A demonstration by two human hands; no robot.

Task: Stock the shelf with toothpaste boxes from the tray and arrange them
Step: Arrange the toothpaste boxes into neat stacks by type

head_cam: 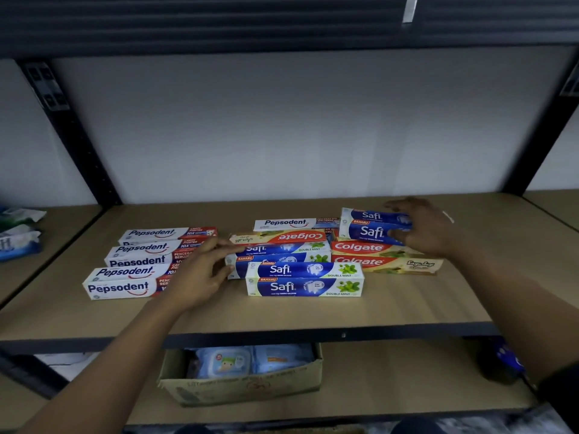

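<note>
Toothpaste boxes lie on the wooden shelf (313, 311). Three white Pepsodent boxes (125, 288) sit in a row at the left, another Pepsodent box (285, 223) lies at the back. Blue Safi boxes (304, 283) fill the middle, with an upside-down Colgate box (279, 238) behind them. Two red Colgate boxes (376, 255) lie at the right. My right hand (426, 228) grips a blue Safi box (369, 228) above those Colgate boxes. My left hand (200, 270) has its fingers at the left end of a middle Safi box (275, 249). The tray is not in view.
A cardboard carton (241, 386) with blue wipe packs stands on the lower shelf. Packets (18, 233) lie on the neighbouring shelf at the left. Black uprights (78, 142) frame the bay. A dark round object (498, 361) sits at the lower right.
</note>
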